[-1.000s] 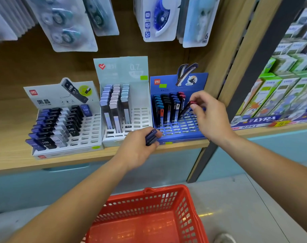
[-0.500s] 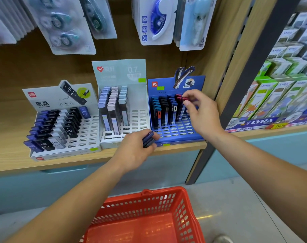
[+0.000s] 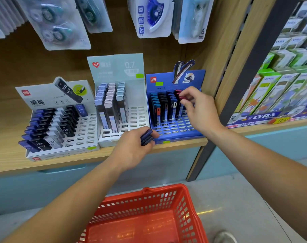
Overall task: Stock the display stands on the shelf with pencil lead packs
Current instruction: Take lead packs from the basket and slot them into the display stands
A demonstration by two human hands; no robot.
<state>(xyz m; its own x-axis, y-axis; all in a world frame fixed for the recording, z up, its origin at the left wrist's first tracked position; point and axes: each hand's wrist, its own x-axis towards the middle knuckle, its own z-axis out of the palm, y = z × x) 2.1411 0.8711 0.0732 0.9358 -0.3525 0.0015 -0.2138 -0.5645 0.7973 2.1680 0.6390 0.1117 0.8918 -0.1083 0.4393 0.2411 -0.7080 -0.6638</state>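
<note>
Well to the left of the blue display stand point(image 3: 175, 130) on the shelf point(image 3: 7, 155), a white stand point(image 3: 86, 130) held dark and pale lead packs lying in slanted rows. A pale stand point(image 3: 137, 116), just left of the blue one and touching it, carried three rows of upright packs.

At the blue stand's front left corner, the left hand point(image 3: 131, 151) gripped a small stack of dark blue packs point(image 3: 146, 136), fingers curled round them. It had stayed there, unmoved, through the last second.

Inside the blue stand stood four rows of packs with blue, black and red caps. The right hand point(image 3: 201, 111) hovered over the stand's right half, thumb and fingertips pinching a red-capped pack point(image 3: 183, 98). A second earlier that pack had slanted out to the right of the rows, further down the grid. By this moment the hand had drawn it back and leftward, so its cap sat just beside the red caps of the fourth row; whether it was seated in a slot could not be told.

Right of the blue stand, past the upright post, stood green boxes point(image 3: 280, 88). Below the blue stand, a red basket point(image 3: 180, 204) rested on the floor.
</note>
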